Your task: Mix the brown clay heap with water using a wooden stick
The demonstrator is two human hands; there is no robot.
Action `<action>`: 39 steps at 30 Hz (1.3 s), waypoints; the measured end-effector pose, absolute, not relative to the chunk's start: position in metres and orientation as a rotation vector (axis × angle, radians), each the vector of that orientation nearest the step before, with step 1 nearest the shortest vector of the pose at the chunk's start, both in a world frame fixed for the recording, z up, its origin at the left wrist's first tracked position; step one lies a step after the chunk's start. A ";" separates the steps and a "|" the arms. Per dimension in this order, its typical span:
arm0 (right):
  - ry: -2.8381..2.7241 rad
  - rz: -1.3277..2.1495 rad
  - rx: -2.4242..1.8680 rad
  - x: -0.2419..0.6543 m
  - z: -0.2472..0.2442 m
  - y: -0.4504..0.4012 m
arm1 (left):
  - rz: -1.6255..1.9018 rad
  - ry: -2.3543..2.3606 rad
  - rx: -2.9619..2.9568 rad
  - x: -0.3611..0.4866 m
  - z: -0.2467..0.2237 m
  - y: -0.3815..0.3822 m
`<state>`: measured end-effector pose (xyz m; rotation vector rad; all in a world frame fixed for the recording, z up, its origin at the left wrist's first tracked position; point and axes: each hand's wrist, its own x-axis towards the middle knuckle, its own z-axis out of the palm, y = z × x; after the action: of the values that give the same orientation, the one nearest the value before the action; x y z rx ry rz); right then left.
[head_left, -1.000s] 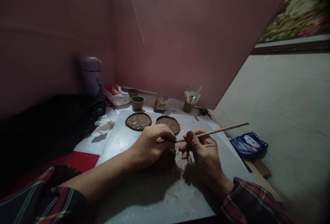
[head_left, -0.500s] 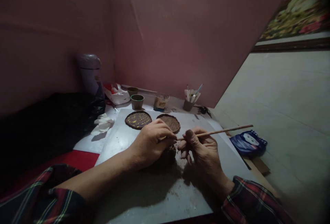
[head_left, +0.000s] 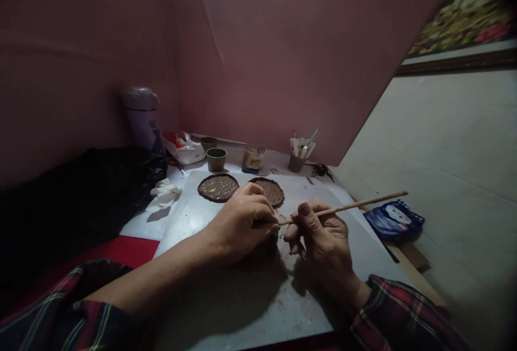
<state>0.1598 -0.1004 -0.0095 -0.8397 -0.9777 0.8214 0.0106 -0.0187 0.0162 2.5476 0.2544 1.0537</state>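
Note:
A thin brown stick (head_left: 363, 201) slants up to the right, pinched between the thumb and fingers of my right hand (head_left: 323, 238). Its left end reaches the fingertips of my left hand (head_left: 242, 222), whose thumb and fingers are pressed together around that end. Whether anything else sits inside my left hand is hidden. Beyond it lie two flat round brown pieces with raised dark rims. The left round piece (head_left: 218, 188) carries yellow specks; the right round piece (head_left: 270, 192) is plain, rough and partly covered by my left fingers. Brown crumbs are scattered beneath my hands.
A white board (head_left: 226, 318) covers the tabletop. Behind it stand a cup (head_left: 216, 161), a glass jar (head_left: 253, 160) and a pot of brushes and markers (head_left: 298, 163). White gloves (head_left: 165, 194) and a black bag (head_left: 81, 200) are leftward; a blue pouch (head_left: 393, 219) lies right.
Both hands have shifted slightly to the right, and the stick with them. Its left end remains at my left fingertips. The view has turned a little.

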 end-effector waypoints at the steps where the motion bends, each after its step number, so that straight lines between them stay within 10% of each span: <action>1: -0.980 0.810 -0.842 0.160 -0.009 -0.101 | 1.053 0.252 2.555 0.010 0.016 -0.019; 39: -0.783 0.617 -0.810 0.183 0.000 -0.092 | 0.866 0.696 2.303 -0.007 0.025 -0.013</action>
<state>0.1833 -0.0920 0.0003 -0.8097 -0.7835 0.6173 -0.0074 -0.0126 0.0252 2.3034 0.6960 0.8659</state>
